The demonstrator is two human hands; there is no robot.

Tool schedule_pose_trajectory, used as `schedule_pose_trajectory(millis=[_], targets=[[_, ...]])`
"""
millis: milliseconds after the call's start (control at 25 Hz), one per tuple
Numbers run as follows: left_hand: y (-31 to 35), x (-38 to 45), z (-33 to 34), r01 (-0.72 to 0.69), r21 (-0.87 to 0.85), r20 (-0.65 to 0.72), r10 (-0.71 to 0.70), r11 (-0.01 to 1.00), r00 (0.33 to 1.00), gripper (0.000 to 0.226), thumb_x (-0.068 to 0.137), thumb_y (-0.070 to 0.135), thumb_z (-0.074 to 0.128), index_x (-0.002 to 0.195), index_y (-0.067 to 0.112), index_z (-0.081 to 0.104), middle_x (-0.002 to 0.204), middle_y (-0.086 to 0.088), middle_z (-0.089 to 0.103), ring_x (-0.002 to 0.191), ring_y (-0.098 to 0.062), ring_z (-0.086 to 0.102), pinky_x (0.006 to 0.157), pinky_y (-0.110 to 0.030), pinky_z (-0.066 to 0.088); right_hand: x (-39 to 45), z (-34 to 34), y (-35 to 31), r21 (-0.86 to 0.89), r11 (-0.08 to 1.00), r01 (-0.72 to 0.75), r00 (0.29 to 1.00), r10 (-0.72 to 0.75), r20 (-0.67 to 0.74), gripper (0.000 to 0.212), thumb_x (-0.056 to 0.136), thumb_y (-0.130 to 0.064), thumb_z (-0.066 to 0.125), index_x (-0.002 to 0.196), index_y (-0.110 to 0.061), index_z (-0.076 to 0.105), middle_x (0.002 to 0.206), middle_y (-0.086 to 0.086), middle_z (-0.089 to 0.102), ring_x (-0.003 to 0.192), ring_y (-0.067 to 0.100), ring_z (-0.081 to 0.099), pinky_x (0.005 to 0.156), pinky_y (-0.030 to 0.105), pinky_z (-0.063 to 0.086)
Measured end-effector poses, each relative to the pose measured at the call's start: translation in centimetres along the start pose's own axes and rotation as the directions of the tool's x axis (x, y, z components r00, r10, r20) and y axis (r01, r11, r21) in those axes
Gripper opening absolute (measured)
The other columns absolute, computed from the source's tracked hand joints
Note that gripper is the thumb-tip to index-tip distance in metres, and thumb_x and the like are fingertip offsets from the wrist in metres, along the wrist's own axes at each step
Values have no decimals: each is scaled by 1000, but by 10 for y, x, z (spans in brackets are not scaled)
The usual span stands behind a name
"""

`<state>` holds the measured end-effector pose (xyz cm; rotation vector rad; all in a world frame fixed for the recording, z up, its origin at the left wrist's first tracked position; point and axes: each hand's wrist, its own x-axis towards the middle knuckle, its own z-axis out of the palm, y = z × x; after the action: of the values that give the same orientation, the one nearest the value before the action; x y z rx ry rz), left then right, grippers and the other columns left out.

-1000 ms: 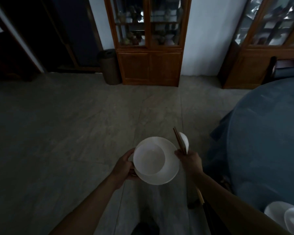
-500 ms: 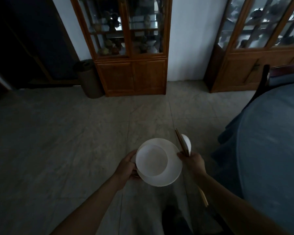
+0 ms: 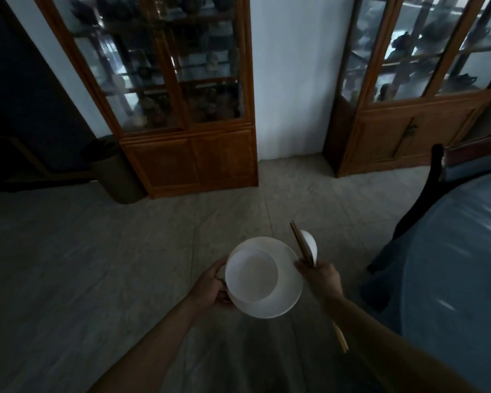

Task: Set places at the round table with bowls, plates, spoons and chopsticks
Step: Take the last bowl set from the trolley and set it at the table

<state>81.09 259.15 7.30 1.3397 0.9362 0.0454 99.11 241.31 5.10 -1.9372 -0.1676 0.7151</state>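
No readable writing anywhere. Left hand (image 3: 210, 290) grips the plate (image 3: 284, 296), fingers curled at its rim, bowl (image 3: 251, 275) on top; right hand (image 3: 321, 276) clamps chopsticks (image 3: 301, 242) and spoon (image 3: 309, 243) — the table (image 3: 459, 265) now sits closer, view swung right.

The view has swung to the right and lifted since a second ago: the left wooden cabinet (image 3: 182, 109) and the bin (image 3: 116, 171) beside it have slid toward the left edge, while the right cabinet (image 3: 414, 89) now shows far more of its glass doors. A dark chair back (image 3: 428, 188) has come fully into sight behind the blue-clothed round table (image 3: 459, 265). The white dishes seen earlier at the table's near edge have dropped out of frame.
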Motion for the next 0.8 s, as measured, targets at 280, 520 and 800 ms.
schedule_pose_trajectory(millis=[280,520,800], targets=[[77,104,30,-21,47,92,16,999,996,64,89,-9,49,139,31,42,105,-17,69,78,-32,69,62,-42,59,102,-32,-41,-22,1000,-19,990,16,-139,12,86,-35,68,89,-24,67,80,4,70,70,19,68,65,38,58],[146,235,61,19,77,215,-36,997,976,51,87,-7,47,130,21,49,94,-19,71,73,-33,70,59,-41,58,202,-56,-66,40,997,-71,950,80,-300,14,84,-36,70,85,-22,70,77,3,71,68,19,69,64,37,58],[247,373,115,-47,257,420,-68,965,905,44,88,-7,44,120,24,49,93,-19,70,69,-31,70,58,-39,60,303,-89,-103,198,972,-123,851,206,-484,11,82,-36,72,78,-27,67,78,2,73,70,19,72,73,45,61]])
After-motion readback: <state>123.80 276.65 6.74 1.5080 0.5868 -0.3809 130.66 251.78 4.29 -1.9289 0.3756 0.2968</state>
